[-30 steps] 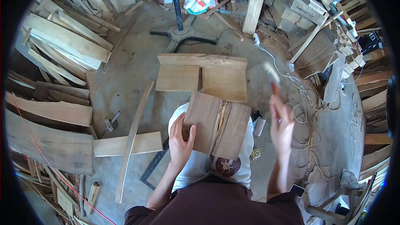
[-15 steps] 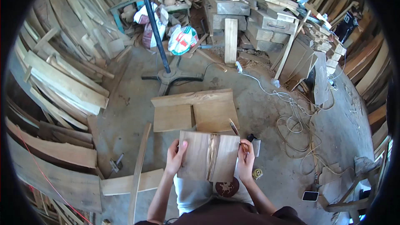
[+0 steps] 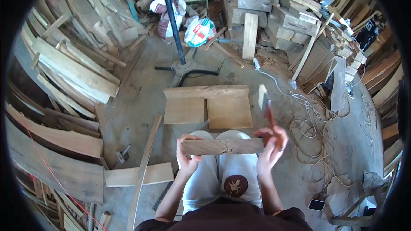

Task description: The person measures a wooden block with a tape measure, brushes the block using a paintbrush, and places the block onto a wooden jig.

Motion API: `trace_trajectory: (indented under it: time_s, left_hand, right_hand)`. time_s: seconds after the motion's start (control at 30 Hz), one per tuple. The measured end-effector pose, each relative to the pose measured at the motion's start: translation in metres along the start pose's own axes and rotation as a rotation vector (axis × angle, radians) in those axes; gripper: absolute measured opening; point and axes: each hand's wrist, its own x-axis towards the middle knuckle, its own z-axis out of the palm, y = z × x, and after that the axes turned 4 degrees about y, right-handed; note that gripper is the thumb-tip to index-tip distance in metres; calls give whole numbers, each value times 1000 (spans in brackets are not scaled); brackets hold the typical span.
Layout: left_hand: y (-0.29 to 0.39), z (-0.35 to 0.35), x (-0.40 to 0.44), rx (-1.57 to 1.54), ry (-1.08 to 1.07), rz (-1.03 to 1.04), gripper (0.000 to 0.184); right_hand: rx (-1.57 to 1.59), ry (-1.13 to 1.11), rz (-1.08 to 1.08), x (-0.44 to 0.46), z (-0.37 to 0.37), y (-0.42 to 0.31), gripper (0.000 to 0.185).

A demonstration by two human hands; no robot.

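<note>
A thick wooden board (image 3: 222,146) is held edge-on above my knees, with a crack in its near edge. My left hand (image 3: 188,152) is closed around its left end, thumb below and fingers on top. At the right end, my right hand (image 3: 272,145) is closed on what looks like a paintbrush (image 3: 269,113), with a reddish-brown handle and pale tip pointing up and away. That hand also touches or nearly touches the board's end. Beyond the board, two flat wooden pieces (image 3: 231,113) lie on the floor against a longer plank (image 3: 205,92).
A fan stand (image 3: 182,66) stands ahead on the floor. Stacked timber (image 3: 64,72) lines the left side, and heavy beams (image 3: 252,4) fill the back. Coiled cables (image 3: 308,132) lie on the right, with a phone (image 3: 317,205) nearer me. A narrow strip (image 3: 145,167) crosses a short plank (image 3: 147,175).
The board has tilted from showing its broad face to showing its edge. My right hand has shifted right, and the paintbrush now stands higher. The view has shifted slightly.
</note>
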Motion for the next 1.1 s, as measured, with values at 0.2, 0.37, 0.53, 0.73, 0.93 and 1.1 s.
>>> trace_trajectory:
  time_s: [0.2,0.37,0.53,0.73,0.93,1.1]
  left_hand:
    - [-2,2,-1,2,26,-24,82]
    - [-9,2,-11,-5,95,-53,88]
    - [-9,-10,-15,46,-44,-342,65]
    - [-22,-31,-37,169,-183,-276,55]
    - [3,0,-1,126,53,-36,68]
    - [8,6,4,44,52,-70,86]
  right_hand:
    - [4,115,-346,38,5,-55,29]
    - [465,-303,-183,25,29,-77,36]
    - [672,-644,138,-19,67,-65,39]
    - [354,-695,162,-14,50,-58,39]
    - [183,-393,195,12,6,-68,47]
    - [-18,-168,59,33,-55,-70,46]
